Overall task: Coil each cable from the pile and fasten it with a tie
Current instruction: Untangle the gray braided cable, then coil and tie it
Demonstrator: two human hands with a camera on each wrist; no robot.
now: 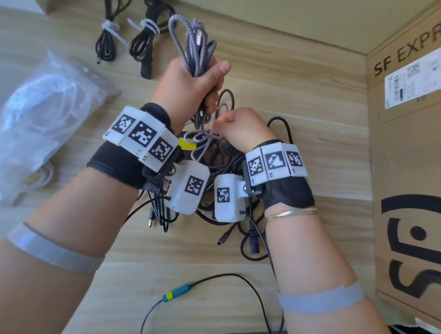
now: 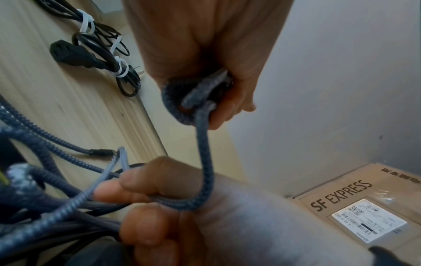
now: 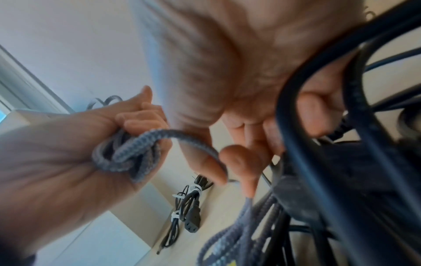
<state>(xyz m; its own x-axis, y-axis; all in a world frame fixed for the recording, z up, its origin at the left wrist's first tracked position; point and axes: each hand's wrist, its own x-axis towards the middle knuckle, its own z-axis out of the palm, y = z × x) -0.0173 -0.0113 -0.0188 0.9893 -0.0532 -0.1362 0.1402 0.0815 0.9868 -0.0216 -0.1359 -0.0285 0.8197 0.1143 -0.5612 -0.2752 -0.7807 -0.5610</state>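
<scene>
My left hand [image 1: 199, 83] is raised above the table and grips a bundle of loops of a grey braided cable [image 1: 193, 38]; the loops stick up out of the fist. A loose strand of the same cable [image 2: 206, 153] hangs from that fist down to my right hand [image 1: 227, 127], which pinches it between thumb and fingers just above the pile. In the right wrist view the left hand [image 3: 68, 144] holds the coil [image 3: 123, 156]. The tangled pile of black cables [image 1: 230, 165] lies under both wrists, partly hidden by them.
Two black cables coiled and bound with white ties [image 1: 107, 37] [image 1: 144, 41] lie at the table's far side. A clear plastic bag of white ties [image 1: 35, 117] lies at the left. A large cardboard box [image 1: 418, 159] stands on the right. A thin cable with a blue-green connector [image 1: 176, 293] runs along the near edge.
</scene>
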